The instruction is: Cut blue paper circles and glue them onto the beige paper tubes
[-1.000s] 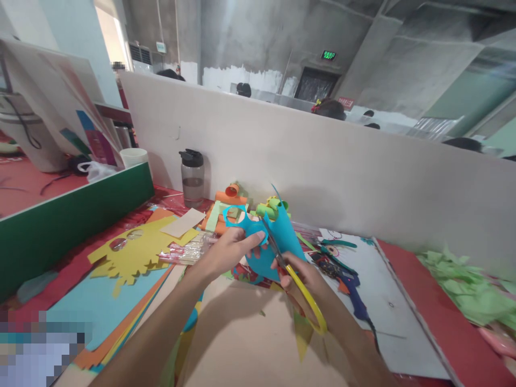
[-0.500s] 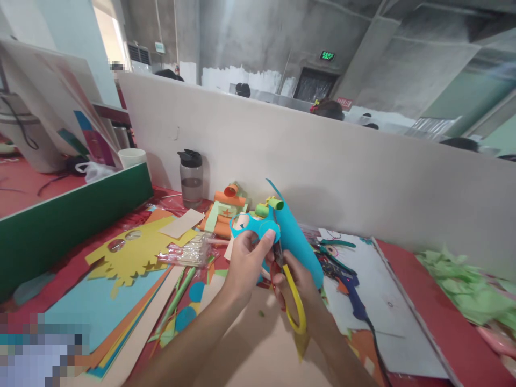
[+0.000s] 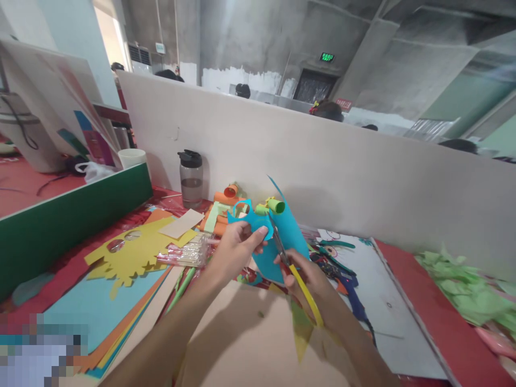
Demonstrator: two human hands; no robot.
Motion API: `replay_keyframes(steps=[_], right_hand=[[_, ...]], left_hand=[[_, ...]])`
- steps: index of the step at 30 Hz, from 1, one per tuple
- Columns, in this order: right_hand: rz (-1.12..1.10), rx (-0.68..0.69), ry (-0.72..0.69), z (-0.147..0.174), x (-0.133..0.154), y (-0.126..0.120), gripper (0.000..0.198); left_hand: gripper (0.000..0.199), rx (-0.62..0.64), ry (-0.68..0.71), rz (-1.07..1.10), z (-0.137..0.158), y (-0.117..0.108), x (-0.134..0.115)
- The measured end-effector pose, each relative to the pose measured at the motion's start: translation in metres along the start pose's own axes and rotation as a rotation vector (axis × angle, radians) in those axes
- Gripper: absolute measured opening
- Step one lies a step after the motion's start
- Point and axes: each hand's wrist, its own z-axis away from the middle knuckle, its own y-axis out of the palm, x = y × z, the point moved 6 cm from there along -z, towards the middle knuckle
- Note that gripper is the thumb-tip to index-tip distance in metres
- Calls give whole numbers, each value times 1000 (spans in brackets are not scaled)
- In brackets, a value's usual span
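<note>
My left hand (image 3: 242, 247) is closed on a piece of blue paper (image 3: 255, 219), thumb on top, with a circle outline near the thumb. A cut ring of blue hangs at the paper's left end. My right hand (image 3: 304, 274) is wrapped round yellow-handled scissors (image 3: 305, 293), whose dark blades point up along the right edge of the paper. A larger blue sheet (image 3: 288, 226) curls up behind the blades. Beyond my hands stand an orange paper-roll model (image 3: 226, 207) and a small green paper roll (image 3: 276, 205).
Left lie stacked coloured sheets (image 3: 92, 317), yellow cut paper (image 3: 139, 250) and a bag of sticks (image 3: 187, 251). A water bottle (image 3: 191, 180) stands by the white partition (image 3: 342, 161). Right are green-handled pliers (image 3: 336, 244), a blue glue gun (image 3: 355, 295) and crumpled green paper (image 3: 463, 285).
The scissors have shifted slightly right and their blades now show clearly beside the paper. My left hand has moved a little left, and the blue paper has turned, its loose ring higher.
</note>
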Motion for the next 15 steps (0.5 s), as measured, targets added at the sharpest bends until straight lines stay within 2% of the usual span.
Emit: replay_keyframes(steps=[5,8,12,15], right_hand=[[129,25,-14,4,-2,-10,27],[154,104,27,5,-10,-13,25],[153,203,61,6,-12,-11,31],[157,182,48,6,-8,-9,41]], left_hand=[[40,97,-52,-139,-2,-7,-4],[37,165,-50,-196,0,-10,-7],[38,220,-77,-239,2,-12,-10],[39,237,-94,-278,2,-13,-9]])
